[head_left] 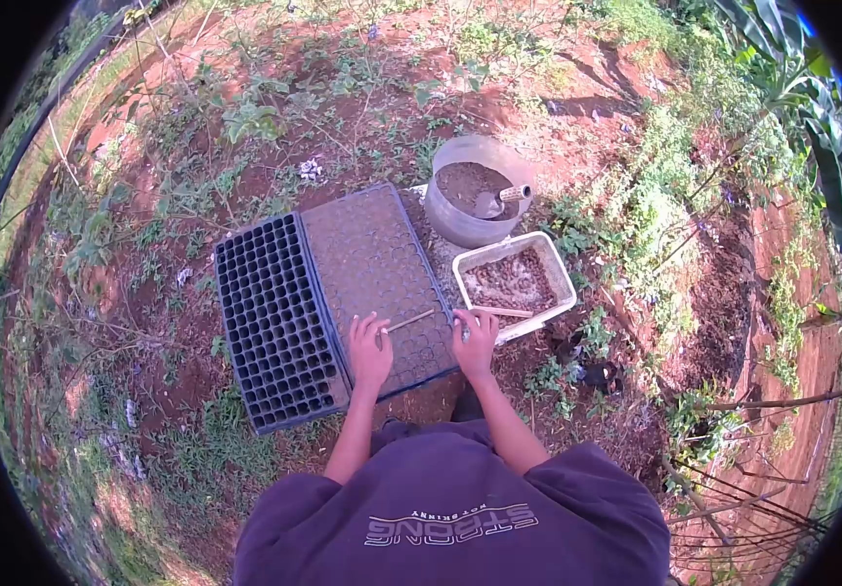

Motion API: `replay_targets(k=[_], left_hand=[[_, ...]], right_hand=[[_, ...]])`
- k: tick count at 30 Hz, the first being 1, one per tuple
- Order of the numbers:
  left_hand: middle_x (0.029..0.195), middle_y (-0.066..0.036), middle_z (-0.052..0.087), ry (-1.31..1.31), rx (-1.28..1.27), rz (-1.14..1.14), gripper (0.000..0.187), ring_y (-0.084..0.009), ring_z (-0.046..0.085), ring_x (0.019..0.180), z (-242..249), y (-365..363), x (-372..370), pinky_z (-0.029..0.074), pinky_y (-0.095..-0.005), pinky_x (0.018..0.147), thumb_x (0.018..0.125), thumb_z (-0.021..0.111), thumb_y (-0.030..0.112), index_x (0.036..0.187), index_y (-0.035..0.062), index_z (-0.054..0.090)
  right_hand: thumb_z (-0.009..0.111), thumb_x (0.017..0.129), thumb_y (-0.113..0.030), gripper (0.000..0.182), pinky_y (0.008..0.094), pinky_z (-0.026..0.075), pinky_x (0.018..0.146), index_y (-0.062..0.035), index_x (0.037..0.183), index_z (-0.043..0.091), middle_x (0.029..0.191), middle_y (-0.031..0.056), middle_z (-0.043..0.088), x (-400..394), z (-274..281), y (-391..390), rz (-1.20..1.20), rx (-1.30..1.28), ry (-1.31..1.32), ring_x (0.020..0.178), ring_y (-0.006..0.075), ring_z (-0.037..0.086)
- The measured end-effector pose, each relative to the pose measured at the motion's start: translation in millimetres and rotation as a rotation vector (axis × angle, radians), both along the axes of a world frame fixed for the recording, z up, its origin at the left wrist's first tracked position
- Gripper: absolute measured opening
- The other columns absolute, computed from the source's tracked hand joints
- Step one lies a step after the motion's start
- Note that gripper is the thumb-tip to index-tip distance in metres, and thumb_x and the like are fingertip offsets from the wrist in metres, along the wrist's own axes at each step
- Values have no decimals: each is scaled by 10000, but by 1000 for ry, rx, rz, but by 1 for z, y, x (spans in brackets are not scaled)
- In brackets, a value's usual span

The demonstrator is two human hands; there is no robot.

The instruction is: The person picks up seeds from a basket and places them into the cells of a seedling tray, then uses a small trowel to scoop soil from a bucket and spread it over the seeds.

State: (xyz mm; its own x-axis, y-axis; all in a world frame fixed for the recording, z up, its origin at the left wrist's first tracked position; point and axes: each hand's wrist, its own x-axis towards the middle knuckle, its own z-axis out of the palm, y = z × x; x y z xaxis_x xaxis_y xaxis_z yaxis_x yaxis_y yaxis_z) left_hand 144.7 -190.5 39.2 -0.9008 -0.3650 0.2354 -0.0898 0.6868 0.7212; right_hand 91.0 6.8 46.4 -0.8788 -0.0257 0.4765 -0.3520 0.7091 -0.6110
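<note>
My left hand [370, 354] is over the near part of a soil-filled seedling tray [367, 234], its fingers closed around the end of a thin wooden stick [411, 320]. The stick points right, low over the soil, where rows of round cell outlines show. My right hand [476, 344] is at the tray's right edge, fingers curled in; what they hold is too small to make out. Just beyond its fingertips, a flat wooden strip [504, 312] crosses the near side of a white basin [564, 283] that contains brown and pale loose material [509, 280].
An unfilled black cell tray [274, 322] adjoins the filled one on the left. Behind the basin stands a translucent tub [455, 220] of dark soil, with a trowel [511, 194] in it. Weeds and red earth surround everything; dry branches [792, 396] reach in at right.
</note>
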Motion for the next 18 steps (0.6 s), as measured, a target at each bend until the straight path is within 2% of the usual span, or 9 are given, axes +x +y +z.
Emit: replay_targets(k=[6, 11, 15, 16, 18], left_hand=[[1243, -133, 554, 4, 44, 11, 193, -383, 392, 1273, 9, 57, -88, 308, -467, 1074, 864, 554, 99, 1030, 98, 653], [1293, -150, 522, 85, 8, 54, 231, -380, 373, 1300, 51, 87, -181, 287, -464, 1093, 885, 531, 111, 1096, 92, 625], [1413, -191, 371, 127, -63, 106, 410, -392, 287, 1345, 52, 88, -260, 239, -474, 1115, 869, 557, 153, 1265, 76, 485], [1413, -191, 371, 116, -66, 121, 410, -392, 287, 1345, 51, 88, -276, 239, -474, 1115, 869, 557, 153, 1265, 76, 485], [1478, -206, 263, 94, -127, 108, 557, -394, 233, 1376, 48, 91, -299, 219, -481, 1124, 868, 563, 199, 1367, 54, 363]], right_hand=[[623, 789, -5, 246, 405, 392, 864, -81, 1020, 657, 968, 109, 551, -82, 19, 56, 34, -99, 62, 971, 293, 481], [607, 795, 4, 268, 409, 404, 849, -72, 1051, 635, 983, 118, 549, -158, 68, 98, 42, -116, 128, 984, 303, 483], [616, 792, -27, 265, 445, 399, 875, -83, 1050, 627, 1004, 134, 539, -220, 97, 94, 127, -57, 215, 981, 320, 488], [627, 802, -94, 215, 443, 401, 853, -84, 1016, 634, 995, 134, 533, -233, 105, 89, 110, 54, 229, 964, 317, 489], [625, 810, -130, 192, 432, 402, 837, -87, 997, 640, 981, 128, 533, -256, 94, 86, 183, 123, 145, 959, 317, 487]])
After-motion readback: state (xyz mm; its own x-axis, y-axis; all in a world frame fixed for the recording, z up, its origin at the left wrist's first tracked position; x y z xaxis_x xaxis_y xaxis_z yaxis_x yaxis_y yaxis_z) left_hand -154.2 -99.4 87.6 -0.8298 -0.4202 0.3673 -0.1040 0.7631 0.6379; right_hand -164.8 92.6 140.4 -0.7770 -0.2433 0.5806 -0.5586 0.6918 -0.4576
